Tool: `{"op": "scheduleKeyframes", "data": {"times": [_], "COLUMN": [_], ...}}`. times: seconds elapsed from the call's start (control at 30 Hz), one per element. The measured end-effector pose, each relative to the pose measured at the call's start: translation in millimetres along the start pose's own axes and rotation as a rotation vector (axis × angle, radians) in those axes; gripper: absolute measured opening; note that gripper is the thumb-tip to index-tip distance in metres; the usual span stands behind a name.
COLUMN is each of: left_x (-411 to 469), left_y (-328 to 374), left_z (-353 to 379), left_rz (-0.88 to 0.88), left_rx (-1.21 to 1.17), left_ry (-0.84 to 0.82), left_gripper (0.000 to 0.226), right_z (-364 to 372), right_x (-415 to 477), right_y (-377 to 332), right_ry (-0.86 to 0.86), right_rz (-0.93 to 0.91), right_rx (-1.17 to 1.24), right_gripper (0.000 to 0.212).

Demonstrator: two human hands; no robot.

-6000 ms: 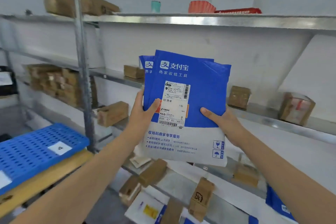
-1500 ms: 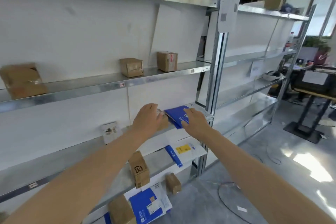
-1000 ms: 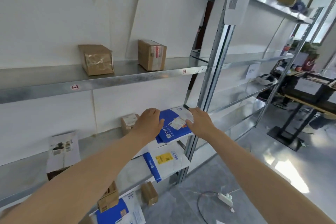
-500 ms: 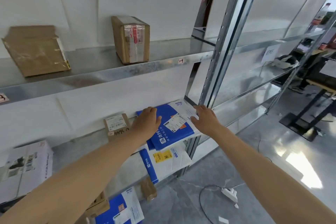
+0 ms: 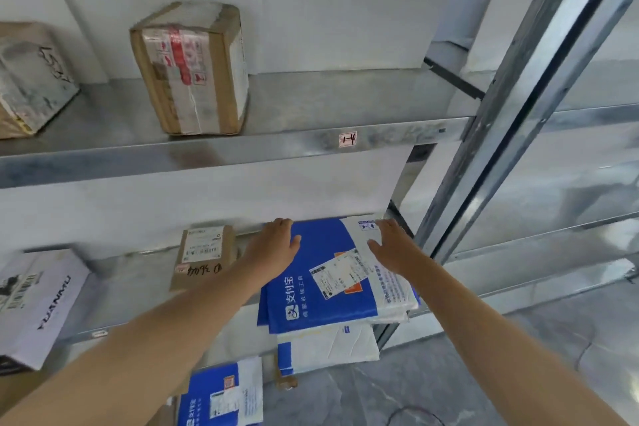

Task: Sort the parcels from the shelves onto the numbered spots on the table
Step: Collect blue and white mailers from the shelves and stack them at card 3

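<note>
1. Blue-and-white parcel (image 5: 321, 290): flat plastic mailer with a white shipping label on its face. It lies on top of a second mailer of the same kind at the right end of the middle shelf (image 5: 138, 273), just beside the metal upright (image 5: 518, 121). Its near end hangs over the shelf's front edge.
2. Left hand (image 5: 276, 247): lies palm down on the far left corner of the top mailer. The fingers are straight and close together, reaching to the back edge of the shelf, and the thumb is spread onto the blue face.
3. Right hand (image 5: 394, 247): lies palm down on the white far right part of the same mailer. The fingers are straight and slightly apart, with the thumb spread toward the label. Neither hand curls round the mailer.
4. Flat brown parcel (image 5: 204, 258): sits on the middle shelf just left of the left hand, carrying a white label and handwriting.
5. White carton (image 5: 38, 304): stands at the left end of the middle shelf, with a barcode and black lettering.
6. Upper shelf (image 5: 242, 152): its front rim bears a small tag (image 5: 347, 140). A taped cardboard box (image 5: 190, 69) stands near the front edge, and a second box (image 5: 31, 79) sits at the left edge.
7. White mailer (image 5: 332, 346): has a blue stripe and lies on the shelf below, under the overhanging stack.
8. Another blue mailer (image 5: 221, 394): lies lowest, near the grey floor (image 5: 484, 373).
</note>
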State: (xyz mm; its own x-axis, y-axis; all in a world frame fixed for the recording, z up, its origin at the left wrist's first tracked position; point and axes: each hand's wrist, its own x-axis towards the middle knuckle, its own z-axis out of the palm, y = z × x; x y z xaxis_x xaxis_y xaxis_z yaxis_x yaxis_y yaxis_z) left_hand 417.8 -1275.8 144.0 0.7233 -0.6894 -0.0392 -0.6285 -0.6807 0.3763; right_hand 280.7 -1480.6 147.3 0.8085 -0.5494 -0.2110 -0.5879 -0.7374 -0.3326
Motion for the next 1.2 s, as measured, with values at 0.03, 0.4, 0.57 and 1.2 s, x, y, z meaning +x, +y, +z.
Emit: {"op": "scheduleKeyframes", "data": {"times": [0.03, 0.4, 0.57, 1.2], "left_x": [7, 27, 22, -47], "left_y": [0, -16, -9, -14], "left_z": [6, 83, 104, 20], "left_rz": [-0.019, -0.341, -0.618, -0.807], "left_rx": [0.026, 0.109, 0.031, -1.224], "left_ry": [0.000, -0.090, 0.012, 0.108], "left_gripper": [0.044, 0.049, 0.072, 0.032], "right_z": [4, 54, 64, 14], "right_x": [12, 71, 74, 38], "right_y": [7, 40, 46, 31], "right_ry": [-0.026, -0.135, -0.164, -0.208], "right_rz": [-0.017, 0.104, 0.208, 0.242], "right_rx": [-0.033, -0.135, -0.128, 0.560], "right_gripper": [0.052, 0.069, 0.092, 0.077]}}
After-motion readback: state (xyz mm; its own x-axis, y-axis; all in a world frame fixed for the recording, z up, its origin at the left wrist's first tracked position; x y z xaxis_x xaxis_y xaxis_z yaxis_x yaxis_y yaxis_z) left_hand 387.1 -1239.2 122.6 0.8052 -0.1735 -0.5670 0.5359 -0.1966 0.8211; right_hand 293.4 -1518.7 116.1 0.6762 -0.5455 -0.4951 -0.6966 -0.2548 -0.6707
